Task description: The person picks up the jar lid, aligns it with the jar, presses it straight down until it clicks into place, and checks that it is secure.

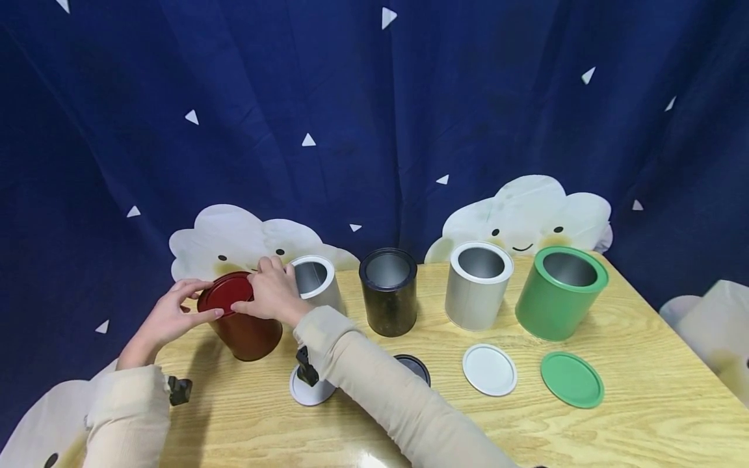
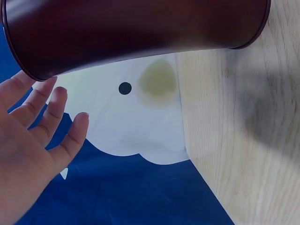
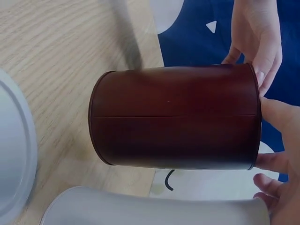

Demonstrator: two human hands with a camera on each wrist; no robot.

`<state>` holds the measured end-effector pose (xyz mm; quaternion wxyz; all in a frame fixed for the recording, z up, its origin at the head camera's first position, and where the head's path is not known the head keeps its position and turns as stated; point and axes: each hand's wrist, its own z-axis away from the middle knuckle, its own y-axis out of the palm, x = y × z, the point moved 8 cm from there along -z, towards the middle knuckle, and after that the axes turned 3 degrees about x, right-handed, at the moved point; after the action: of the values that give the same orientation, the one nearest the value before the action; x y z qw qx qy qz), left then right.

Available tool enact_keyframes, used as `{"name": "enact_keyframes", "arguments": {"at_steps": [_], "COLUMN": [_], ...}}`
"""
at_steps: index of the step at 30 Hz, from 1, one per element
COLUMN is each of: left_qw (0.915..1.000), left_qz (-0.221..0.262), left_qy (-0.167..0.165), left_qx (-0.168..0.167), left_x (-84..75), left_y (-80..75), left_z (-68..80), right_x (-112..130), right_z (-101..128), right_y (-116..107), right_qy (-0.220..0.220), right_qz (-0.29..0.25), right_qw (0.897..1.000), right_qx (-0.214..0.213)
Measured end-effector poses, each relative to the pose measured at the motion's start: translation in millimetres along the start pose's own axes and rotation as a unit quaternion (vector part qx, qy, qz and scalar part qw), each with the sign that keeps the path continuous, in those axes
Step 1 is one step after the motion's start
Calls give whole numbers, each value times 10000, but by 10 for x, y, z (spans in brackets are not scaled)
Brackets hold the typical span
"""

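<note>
A dark red can (image 1: pixel 248 335) stands on the table at the left with a red lid (image 1: pixel 231 292) on its top. My left hand (image 1: pixel 170 318) touches the rim from the left, thumb at the near edge and a finger farther back. Its other fingers show spread and relaxed in the left wrist view. From the right, my right hand (image 1: pixel 272 292) rests its thumb and forefinger on the lid's edge, the remaining fingers loosely bent. In the right wrist view the red can (image 3: pixel 176 117) appears side-on, both hands at its top end.
To the right stand a white can (image 1: pixel 328 292), a black can (image 1: pixel 389 299), another white can (image 1: pixel 476 292) and a green can (image 1: pixel 552 305), all uncovered. Before them lie white (image 1: pixel 310 390), black (image 1: pixel 414 367), white (image 1: pixel 489 370) and green (image 1: pixel 572 380) lids. A blue curtain (image 1: pixel 351 97) hangs behind.
</note>
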<state>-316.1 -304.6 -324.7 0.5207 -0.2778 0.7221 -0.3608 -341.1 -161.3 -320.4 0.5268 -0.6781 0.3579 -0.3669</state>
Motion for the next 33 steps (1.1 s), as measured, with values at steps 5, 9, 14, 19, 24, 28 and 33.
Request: {"name": "enact_keyframes", "arguments": {"at_steps": [5,9,14,19,24,28,33], "left_qw": [9999,9999,9999,9997,9993,9988,9958], "left_qz": [56,91,60,-61,-136,-71,-60], "left_qy": [-12,2,69,192,295,276,487], "left_qx": [-87,-73,-139,-164,-186,-403,-773], "left_x": [-10,-21,-17,-29,-60,-78,-183], "left_y": [-9,-15,-6,1,-7,-47,-127], "left_z": [2,-14,-4,19,33,69,122], "right_x": [8,7,16,17,19,24,13], "right_z": [1,-7,9,36,61,97,188], "right_y": [4,-4,8,16,-26,-79,-172], "right_qy": [-9,19,-9,-79,-201,-302,-466], "right_qz": [-1,88,149,225,92,-142,-358], "right_qw": [10000,9998,9996,9997,9995,9988,9967], "right_qx": [57,161,232,87,-221,-360,-566]}}
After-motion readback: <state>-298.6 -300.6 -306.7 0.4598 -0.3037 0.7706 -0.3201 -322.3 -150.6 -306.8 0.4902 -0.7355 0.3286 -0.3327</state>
